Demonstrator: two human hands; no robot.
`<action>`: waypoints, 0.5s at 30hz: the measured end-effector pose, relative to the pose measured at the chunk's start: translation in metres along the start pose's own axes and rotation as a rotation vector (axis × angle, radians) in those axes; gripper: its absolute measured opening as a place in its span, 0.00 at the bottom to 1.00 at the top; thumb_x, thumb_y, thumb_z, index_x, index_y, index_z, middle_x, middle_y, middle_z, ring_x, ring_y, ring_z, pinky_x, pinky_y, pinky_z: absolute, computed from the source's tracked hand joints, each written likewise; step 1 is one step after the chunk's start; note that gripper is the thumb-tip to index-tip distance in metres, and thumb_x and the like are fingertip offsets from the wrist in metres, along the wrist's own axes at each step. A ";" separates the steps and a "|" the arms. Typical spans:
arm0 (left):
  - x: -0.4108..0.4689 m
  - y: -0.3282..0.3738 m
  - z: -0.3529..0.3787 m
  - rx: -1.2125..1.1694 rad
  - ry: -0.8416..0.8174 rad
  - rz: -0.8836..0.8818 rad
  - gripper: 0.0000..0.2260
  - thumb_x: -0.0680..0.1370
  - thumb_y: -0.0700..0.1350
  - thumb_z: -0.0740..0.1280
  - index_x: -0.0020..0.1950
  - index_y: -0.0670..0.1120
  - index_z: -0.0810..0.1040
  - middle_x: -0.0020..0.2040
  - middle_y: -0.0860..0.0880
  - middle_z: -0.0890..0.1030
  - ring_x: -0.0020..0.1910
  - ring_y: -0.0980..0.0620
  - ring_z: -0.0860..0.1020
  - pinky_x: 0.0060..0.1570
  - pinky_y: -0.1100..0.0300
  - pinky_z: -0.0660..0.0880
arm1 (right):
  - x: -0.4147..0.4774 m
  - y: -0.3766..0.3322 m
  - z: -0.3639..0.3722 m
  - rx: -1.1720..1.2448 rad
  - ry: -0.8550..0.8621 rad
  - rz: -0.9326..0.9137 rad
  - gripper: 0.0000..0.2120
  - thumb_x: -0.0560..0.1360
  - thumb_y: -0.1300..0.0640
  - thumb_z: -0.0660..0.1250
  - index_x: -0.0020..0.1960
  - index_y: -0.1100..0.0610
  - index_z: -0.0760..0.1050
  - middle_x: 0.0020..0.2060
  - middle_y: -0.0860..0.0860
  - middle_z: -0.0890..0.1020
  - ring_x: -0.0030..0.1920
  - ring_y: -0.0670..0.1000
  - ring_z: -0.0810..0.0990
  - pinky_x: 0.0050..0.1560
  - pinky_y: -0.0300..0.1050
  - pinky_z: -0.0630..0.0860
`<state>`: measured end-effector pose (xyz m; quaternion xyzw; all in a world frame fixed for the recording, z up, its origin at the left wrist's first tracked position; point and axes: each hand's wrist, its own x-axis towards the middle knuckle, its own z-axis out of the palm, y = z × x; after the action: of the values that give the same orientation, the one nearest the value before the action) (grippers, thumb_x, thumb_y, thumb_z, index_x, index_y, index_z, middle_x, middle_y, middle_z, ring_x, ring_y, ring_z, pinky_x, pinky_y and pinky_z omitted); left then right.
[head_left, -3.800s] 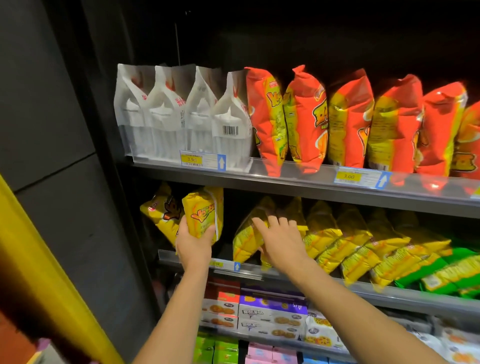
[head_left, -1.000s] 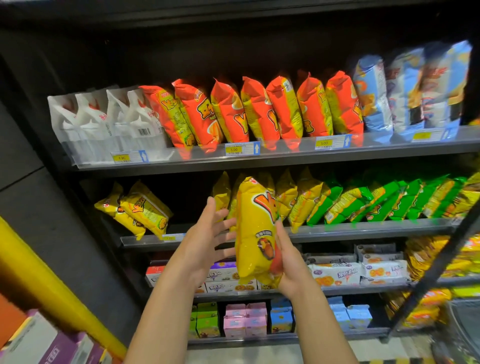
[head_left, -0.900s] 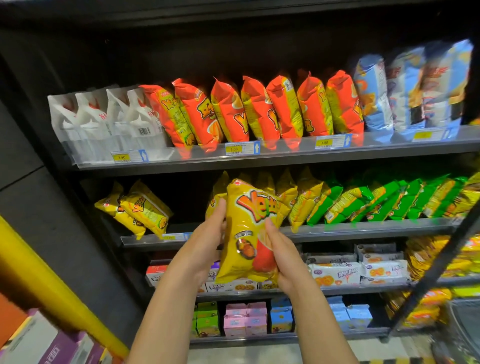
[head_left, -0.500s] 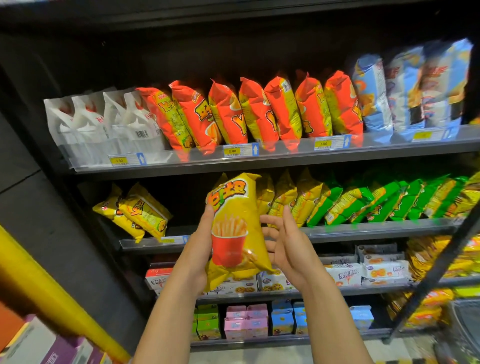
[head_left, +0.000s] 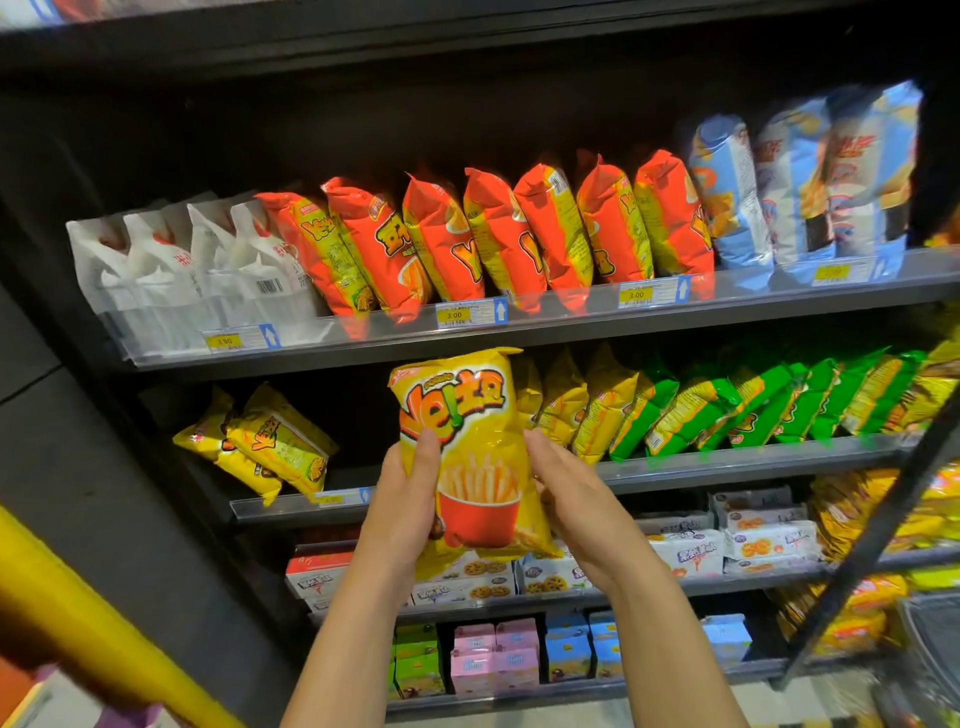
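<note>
A yellow snack bag (head_left: 470, 441) printed with fries in a red cup is held upright in front of the middle shelf, its front facing me. My left hand (head_left: 402, 499) grips its left edge, thumb across the front. My right hand (head_left: 569, 496) holds the right edge, fingers going behind the bag. Two matching yellow bags (head_left: 265, 447) lie at the left end of the middle shelf (head_left: 727, 462), and more yellow bags (head_left: 576, 405) stand behind the held one.
Orange bags (head_left: 493, 239), white bags (head_left: 187, 275) and blue bags (head_left: 800, 182) line the upper shelf. Green bags (head_left: 753, 405) fill the middle shelf's right. Biscuit boxes (head_left: 727, 540) and small cartons (head_left: 493, 654) sit lower. A yellow bar (head_left: 78, 618) crosses the bottom left; a dark rack post (head_left: 878, 530) stands right.
The bag has been turned around in both hands, from its back and side to its front, now upright. My left hand took hold of its edge; my right hand closed back onto it.
</note>
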<state>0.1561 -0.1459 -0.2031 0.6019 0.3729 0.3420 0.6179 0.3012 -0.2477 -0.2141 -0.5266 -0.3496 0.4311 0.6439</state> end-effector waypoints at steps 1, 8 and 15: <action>-0.001 -0.001 0.000 0.020 -0.019 0.035 0.23 0.77 0.69 0.62 0.68 0.61 0.74 0.59 0.58 0.85 0.55 0.58 0.86 0.54 0.54 0.83 | -0.002 0.000 0.000 -0.001 -0.006 -0.018 0.26 0.75 0.38 0.66 0.71 0.46 0.75 0.61 0.45 0.86 0.62 0.47 0.85 0.60 0.47 0.82; -0.007 -0.006 -0.006 0.042 -0.236 0.179 0.27 0.76 0.57 0.74 0.73 0.58 0.70 0.64 0.55 0.84 0.63 0.52 0.83 0.55 0.54 0.83 | -0.009 0.007 -0.024 -0.102 -0.022 -0.122 0.28 0.73 0.58 0.77 0.71 0.51 0.73 0.60 0.48 0.86 0.62 0.49 0.85 0.57 0.44 0.82; -0.004 -0.013 -0.014 0.048 -0.339 0.169 0.34 0.71 0.52 0.81 0.74 0.56 0.71 0.68 0.51 0.82 0.67 0.50 0.81 0.62 0.54 0.81 | -0.008 0.019 -0.040 -0.132 -0.030 -0.144 0.31 0.72 0.63 0.77 0.72 0.55 0.71 0.63 0.53 0.85 0.65 0.55 0.83 0.62 0.50 0.81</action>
<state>0.1418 -0.1429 -0.2158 0.6945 0.2198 0.2775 0.6264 0.3309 -0.2684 -0.2410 -0.5348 -0.4236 0.3677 0.6319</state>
